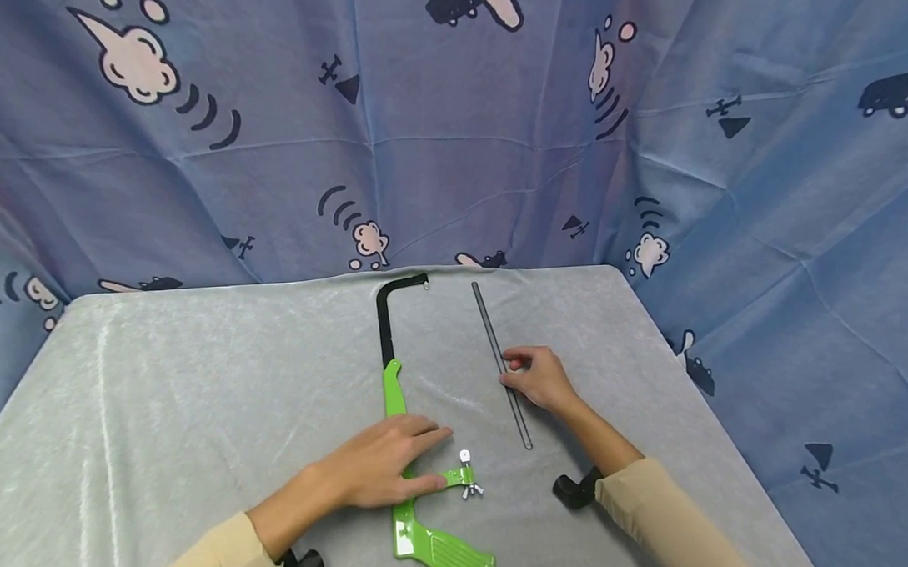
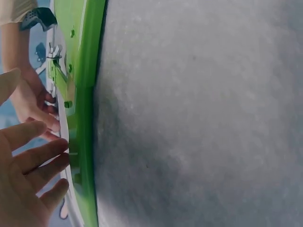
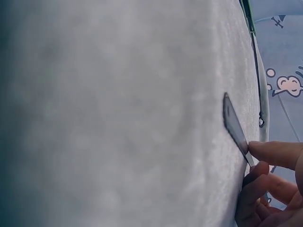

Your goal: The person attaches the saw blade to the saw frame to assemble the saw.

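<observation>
A hacksaw frame (image 1: 394, 394) with a green body and handle and a black bent front arm lies on the cloth, its handle toward me. My left hand (image 1: 388, 461) lies over the middle of it, fingers extended; in the left wrist view the fingers spread beside the green frame (image 2: 84, 127). A silver wing nut (image 1: 472, 489) sits on the frame's short side arm, just right of that hand. Right of the frame, my right hand (image 1: 543, 382) pinches a thin grey hacksaw blade (image 1: 517, 416) near its middle. One end of the blade (image 3: 232, 118) rises toward the camera in the right wrist view.
A pale grey cloth (image 1: 202, 367) covers the table. Behind and to the right hangs a blue curtain (image 1: 457, 166) with printed figures, meeting the table's far edge. Black wrist mounts (image 1: 577, 489) sit under both sleeves.
</observation>
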`<action>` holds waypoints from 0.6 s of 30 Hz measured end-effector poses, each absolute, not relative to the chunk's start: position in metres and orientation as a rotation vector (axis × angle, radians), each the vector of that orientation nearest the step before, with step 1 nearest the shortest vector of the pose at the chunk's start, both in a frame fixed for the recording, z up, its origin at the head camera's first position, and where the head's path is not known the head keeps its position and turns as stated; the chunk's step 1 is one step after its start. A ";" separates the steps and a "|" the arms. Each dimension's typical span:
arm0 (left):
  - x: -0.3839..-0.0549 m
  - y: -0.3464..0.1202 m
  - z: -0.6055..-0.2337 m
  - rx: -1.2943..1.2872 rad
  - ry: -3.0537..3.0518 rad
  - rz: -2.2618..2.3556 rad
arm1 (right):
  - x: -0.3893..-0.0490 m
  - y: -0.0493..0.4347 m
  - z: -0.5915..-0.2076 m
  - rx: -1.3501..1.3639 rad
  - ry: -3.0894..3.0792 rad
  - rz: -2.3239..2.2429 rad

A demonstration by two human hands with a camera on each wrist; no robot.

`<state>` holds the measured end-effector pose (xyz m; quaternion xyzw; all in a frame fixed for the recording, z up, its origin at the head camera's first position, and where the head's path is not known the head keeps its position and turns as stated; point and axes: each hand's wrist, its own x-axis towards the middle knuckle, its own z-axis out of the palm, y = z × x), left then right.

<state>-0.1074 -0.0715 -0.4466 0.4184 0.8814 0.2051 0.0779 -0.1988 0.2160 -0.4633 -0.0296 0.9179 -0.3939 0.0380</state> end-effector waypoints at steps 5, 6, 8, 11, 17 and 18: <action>-0.105 -0.069 -0.447 1.235 2.632 0.617 | -0.200 0.214 -0.462 -0.135 2.850 -1.174; -0.104 -0.068 -0.447 1.230 2.631 0.613 | -0.201 0.214 -0.461 -0.137 2.850 -1.170; -0.103 -0.067 -0.446 1.221 2.628 0.606 | -0.201 0.213 -0.461 -0.142 2.851 -1.159; -0.103 -0.065 -0.446 1.222 2.621 0.605 | -0.200 0.211 -0.459 -0.135 2.843 -1.153; -0.103 -0.063 -0.446 1.246 2.609 0.643 | -0.200 0.209 -0.457 -0.115 2.831 -1.145; -0.103 -0.062 -0.446 1.247 2.605 0.651 | -0.200 0.208 -0.457 -0.110 2.829 -1.146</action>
